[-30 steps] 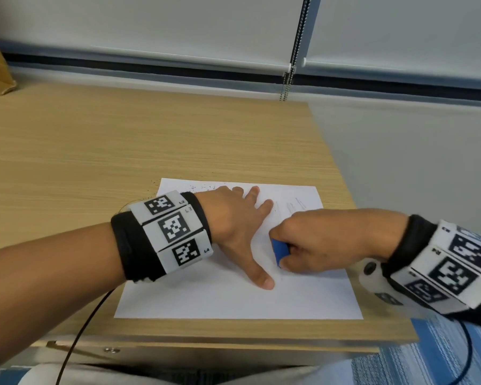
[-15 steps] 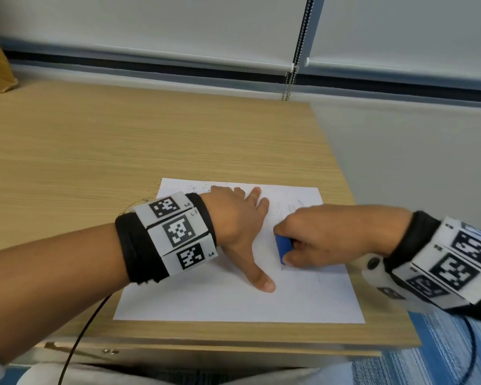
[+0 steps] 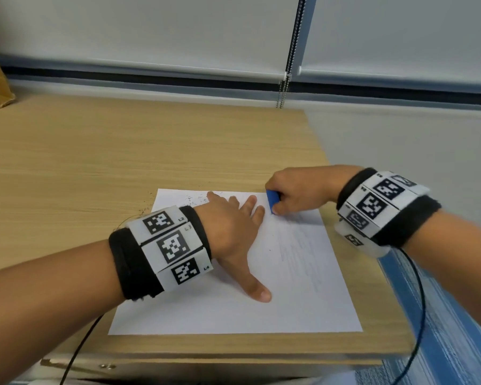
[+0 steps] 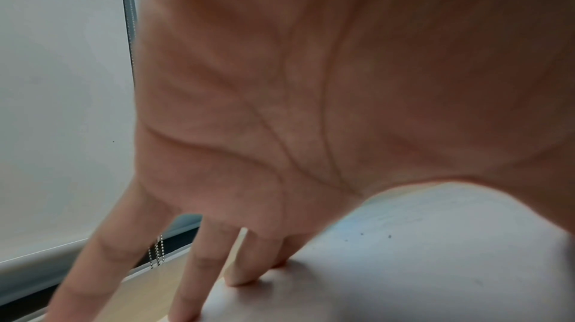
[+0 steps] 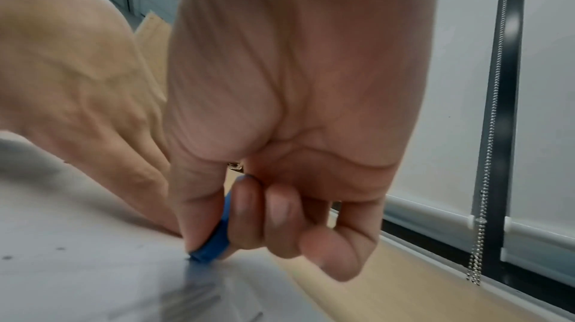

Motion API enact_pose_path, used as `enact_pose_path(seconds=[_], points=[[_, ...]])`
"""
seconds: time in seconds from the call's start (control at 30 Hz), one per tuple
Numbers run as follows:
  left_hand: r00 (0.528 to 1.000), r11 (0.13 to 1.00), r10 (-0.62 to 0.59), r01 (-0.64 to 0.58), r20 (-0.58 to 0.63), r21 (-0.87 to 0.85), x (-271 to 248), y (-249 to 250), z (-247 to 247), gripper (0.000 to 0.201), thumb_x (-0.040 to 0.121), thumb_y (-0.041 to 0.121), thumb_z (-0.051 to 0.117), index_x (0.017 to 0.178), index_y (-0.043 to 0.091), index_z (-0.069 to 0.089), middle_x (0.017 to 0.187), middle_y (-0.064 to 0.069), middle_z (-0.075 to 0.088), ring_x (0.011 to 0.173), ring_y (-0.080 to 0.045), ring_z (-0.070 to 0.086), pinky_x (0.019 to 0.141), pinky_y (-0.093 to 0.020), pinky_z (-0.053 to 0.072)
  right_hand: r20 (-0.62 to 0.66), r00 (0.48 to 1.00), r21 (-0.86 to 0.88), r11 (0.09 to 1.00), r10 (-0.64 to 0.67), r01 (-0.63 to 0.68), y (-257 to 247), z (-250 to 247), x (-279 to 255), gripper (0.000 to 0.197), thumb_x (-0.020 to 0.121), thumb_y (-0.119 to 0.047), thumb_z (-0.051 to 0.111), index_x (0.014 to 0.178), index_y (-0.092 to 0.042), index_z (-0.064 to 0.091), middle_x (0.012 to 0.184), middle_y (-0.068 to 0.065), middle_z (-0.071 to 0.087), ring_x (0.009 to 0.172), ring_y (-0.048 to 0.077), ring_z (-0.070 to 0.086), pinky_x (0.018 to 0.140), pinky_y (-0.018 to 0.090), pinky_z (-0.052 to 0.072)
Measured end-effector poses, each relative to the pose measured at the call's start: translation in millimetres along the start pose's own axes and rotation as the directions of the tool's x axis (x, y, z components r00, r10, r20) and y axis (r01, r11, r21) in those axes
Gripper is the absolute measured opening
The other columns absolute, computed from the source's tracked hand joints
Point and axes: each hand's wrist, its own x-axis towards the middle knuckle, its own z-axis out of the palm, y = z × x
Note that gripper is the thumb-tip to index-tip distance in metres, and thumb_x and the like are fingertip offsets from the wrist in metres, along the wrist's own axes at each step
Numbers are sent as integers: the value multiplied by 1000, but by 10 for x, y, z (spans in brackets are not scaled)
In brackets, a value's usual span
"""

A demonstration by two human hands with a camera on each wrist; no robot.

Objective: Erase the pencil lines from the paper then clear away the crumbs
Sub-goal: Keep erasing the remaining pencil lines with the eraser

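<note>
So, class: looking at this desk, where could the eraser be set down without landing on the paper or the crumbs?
The bare wooden desk left of and behind the paper is free, up to the wall. It is crowded at the sheet's far end: the left hand presses there, the right hand rubs the blue eraser, and crumbs lie there.

Both forearms are bare. Each wrist wears a wide black fabric band: the left band [image 3: 134, 262] and the right band [image 3: 408, 226]. White square tiles [image 3: 175, 243] printed with black-and-white square codes sit on each band, the left ones marked L2, L3, L4. A thin black cable [image 3: 78, 354] hangs from the left wrist, another cable [image 3: 421, 301] from the right.
</note>
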Motion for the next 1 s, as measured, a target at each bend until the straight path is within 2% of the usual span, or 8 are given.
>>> enact_pose_path(seconds=[0.2, 0.37, 0.5, 0.53, 0.7, 0.87, 0.9, 1.0], points=[[1000, 1000, 3, -3, -5, -20, 26, -11, 25, 144, 59, 91, 55, 152, 11, -21, 161, -9, -22, 149, -38, -1, 115, -60, 6, 182, 981, 7, 998, -65, 65, -68, 87, -105, 19, 88, -25, 59, 72, -20, 50, 72, -2, 54, 67, 18, 50, 65, 34, 44], [1000, 1000, -6, 7, 22, -12, 23, 9, -23, 143, 60, 90, 55, 150, 11, -23, 159, -9, -26, 149, -37, -3, 117, -59, 5, 44, 999, 40, 999, -28, 26, 63, -16, 3, 21, 89, -23, 59, 70, -21, 51, 70, -6, 52, 65, 16, 48, 62, 30, 41], [1000, 1000, -8, 8, 18, -13, 22, 14, -15, 144, 60, 89, 57, 151, 12, -24, 159, -10, -25, 149, -38, -2, 117, -59, 5, 206, 976, 57, 997, -65, 55, -13, 51, -73, 15, 89, -24, 60, 78, -15, 56, 73, -3, 53, 67, 16, 49, 65, 31, 42], [1000, 1000, -9, 9, 18, -14, 19, 14, -17, 143, 61, 88, 57, 151, 11, -24, 159, -10, -25, 149, -39, -2, 117, -59, 6, 206, 977, 54, 997, -63, 53, -25, 30, -67, 15, 90, -25, 61, 79, -15, 57, 73, -3, 53, 68, 16, 49, 66, 30, 42], [1000, 1000, -10, 10, 9, 13, 31, 24, -29, 144, 60, 89, 56, 151, 9, -22, 160, -12, -23, 148, -40, 3, 117, -59, 8, 19, 999, 61, 998, -29, 28, 43, -37, 16, 22, 90, -21, 59, 70, -21, 50, 68, -7, 51, 62, 13, 46, 60, 26, 39], [1000, 1000, -4, 4, 7, 16, 44, 23, -14, 144, 60, 89, 56, 151, 11, -23, 160, -12, -22, 148, -41, 1, 117, -60, 8, 269, 959, 61, 995, -89, 75, -149, 67, -153, 24, 89, -23, 61, 70, -26, 49, 70, -6, 51, 66, 13, 49, 63, 25, 41], [1000, 1000, -3, 3, 2, 14, 44, 18, -11, 144, 59, 90, 56, 151, 11, -23, 160, -13, -22, 148, -42, 2, 116, -60, 8, 263, 960, 53, 995, -95, 84, -159, 51, -145, 24, 89, -24, 61, 69, -26, 49, 69, -6, 51, 65, 13, 48, 63, 26, 41], [1000, 1000, -1, 1, -6, 8, 53, 17, -1, 145, 58, 90, 56, 151, 11, -24, 160, -12, -22, 148, -41, 2, 116, -60, 7, 104, 992, 44, 997, -70, 66, -105, 9, -126, 21, 90, -23, 60, 71, -21, 51, 68, -5, 51, 62, 14, 46, 59, 25, 39]])
